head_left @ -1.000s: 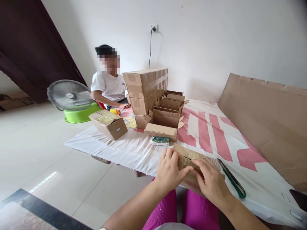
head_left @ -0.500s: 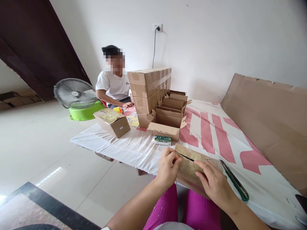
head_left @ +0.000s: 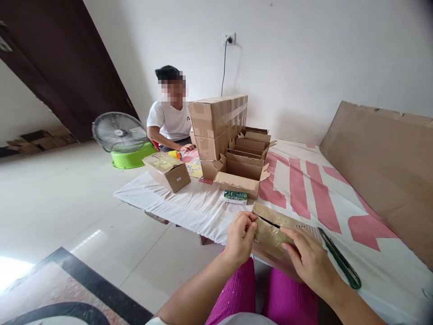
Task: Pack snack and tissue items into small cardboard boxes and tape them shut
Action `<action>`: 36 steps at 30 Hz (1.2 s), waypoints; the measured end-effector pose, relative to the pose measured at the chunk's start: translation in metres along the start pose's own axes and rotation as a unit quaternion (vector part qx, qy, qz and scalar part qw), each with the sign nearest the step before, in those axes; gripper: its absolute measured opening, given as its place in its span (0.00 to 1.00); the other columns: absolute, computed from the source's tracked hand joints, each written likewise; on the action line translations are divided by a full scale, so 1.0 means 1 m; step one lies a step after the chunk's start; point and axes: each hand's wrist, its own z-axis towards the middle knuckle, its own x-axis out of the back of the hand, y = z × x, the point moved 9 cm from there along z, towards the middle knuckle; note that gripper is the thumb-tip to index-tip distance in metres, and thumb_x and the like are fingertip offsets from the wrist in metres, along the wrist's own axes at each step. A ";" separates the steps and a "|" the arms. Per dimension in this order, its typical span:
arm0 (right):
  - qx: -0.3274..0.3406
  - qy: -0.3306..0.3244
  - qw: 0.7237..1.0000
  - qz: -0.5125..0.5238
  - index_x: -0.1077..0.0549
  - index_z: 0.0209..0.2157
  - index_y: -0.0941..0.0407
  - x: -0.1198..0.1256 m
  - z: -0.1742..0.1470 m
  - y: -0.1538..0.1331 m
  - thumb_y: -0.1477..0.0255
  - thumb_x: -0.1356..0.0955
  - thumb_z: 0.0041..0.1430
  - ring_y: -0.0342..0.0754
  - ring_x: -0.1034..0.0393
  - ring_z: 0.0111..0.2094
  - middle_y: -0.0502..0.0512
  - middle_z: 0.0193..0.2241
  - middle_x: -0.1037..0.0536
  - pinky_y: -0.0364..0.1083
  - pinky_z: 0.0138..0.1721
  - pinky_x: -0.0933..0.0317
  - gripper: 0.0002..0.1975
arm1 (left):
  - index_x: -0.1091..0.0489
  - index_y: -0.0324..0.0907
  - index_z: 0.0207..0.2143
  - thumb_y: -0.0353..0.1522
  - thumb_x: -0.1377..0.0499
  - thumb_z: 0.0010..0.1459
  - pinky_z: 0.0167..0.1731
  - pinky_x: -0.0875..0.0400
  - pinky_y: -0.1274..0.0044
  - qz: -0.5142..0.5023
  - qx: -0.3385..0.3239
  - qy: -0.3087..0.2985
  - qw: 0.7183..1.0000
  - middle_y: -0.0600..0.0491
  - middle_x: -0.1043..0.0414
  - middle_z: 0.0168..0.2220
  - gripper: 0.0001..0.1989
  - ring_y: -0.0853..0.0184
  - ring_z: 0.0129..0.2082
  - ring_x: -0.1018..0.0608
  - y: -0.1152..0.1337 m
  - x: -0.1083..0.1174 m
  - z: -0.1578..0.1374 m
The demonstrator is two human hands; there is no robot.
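Observation:
A taped cardboard box (head_left: 267, 235) sits at the table's near edge, above my knees, with a dark slit along its top seam. My left hand (head_left: 241, 235) pinches the flap at the left end of that slit. Farther right, my right hand (head_left: 306, 258) has its fingertips at the slit's edge, the thumb bent against the box top. To the right of the box lies a green-handled utility knife (head_left: 341, 262), untouched. A small green and white box (head_left: 234, 197) lies just beyond the box.
Several open cardboard boxes (head_left: 237, 181) stand in a row beside stacked sealed boxes (head_left: 216, 118). Another taped box (head_left: 167, 172) is at the left. A person (head_left: 169, 124) sits behind the table. A fan (head_left: 118, 132) rests on a green basin (head_left: 131, 157). A cardboard sheet (head_left: 382, 167) leans at right.
The view has swung slightly left, so the scene sits farther right in the picture. Both hands keep nearly the same hold on the box, and the slit looks much the same.

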 end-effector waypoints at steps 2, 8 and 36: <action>-0.002 0.002 1.000 0.002 0.32 0.51 0.53 0.000 -0.001 0.001 0.73 0.38 0.65 0.51 0.26 0.40 0.56 0.38 0.22 0.52 0.42 0.29 0.13 | 0.42 0.43 0.25 0.28 0.48 0.61 0.38 0.31 0.72 0.014 -0.013 0.009 1.000 0.50 0.31 0.37 0.11 0.66 0.37 0.27 0.002 0.001 -0.002; 0.006 -0.005 1.000 -0.011 0.33 0.52 0.54 -0.002 -0.003 0.000 0.73 0.38 0.65 0.51 0.26 0.41 0.56 0.39 0.22 0.51 0.43 0.30 0.14 | 0.39 0.42 0.25 0.27 0.47 0.61 0.39 0.33 0.69 0.149 -0.059 0.089 0.983 0.50 0.36 0.36 0.10 0.64 0.39 0.32 0.012 0.012 -0.010; 0.044 0.006 0.998 -0.035 0.33 0.51 0.56 -0.005 -0.005 0.001 0.71 0.38 0.66 0.51 0.27 0.42 0.57 0.40 0.22 0.51 0.44 0.33 0.13 | 0.38 0.40 0.18 0.37 0.33 0.44 0.30 0.39 0.78 -0.332 0.191 0.133 0.914 0.55 0.32 0.24 0.17 0.71 0.26 0.32 -0.071 0.011 -0.011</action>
